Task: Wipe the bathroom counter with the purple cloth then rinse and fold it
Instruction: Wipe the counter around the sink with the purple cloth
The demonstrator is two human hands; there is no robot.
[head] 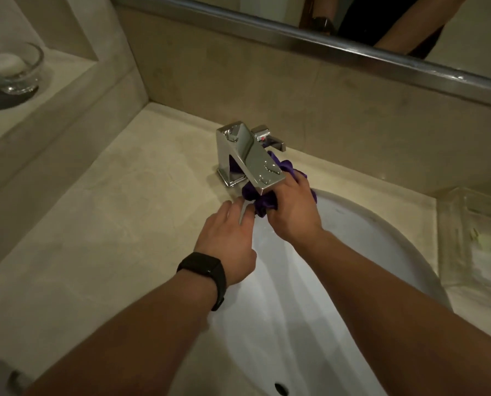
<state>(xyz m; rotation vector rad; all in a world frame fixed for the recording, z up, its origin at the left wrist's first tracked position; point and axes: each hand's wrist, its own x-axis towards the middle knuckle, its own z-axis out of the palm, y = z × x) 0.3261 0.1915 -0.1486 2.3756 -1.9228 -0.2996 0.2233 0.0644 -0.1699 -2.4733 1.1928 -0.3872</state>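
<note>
The purple cloth is bunched up under the spout of the chrome tap, at the far rim of the white sink. My right hand grips the cloth, fingers curled round it just below the spout. My left hand, with a black watch on its wrist, lies beside it on the left, fingers straight and reaching toward the cloth at the sink's edge. Part of the cloth is hidden behind the tap and my right hand. The beige counter spreads to the left.
A glass bowl with a white object stands on a raised ledge at the far left. A clear glass tray sits on the counter right of the sink. A mirror with a metal frame runs along the back wall.
</note>
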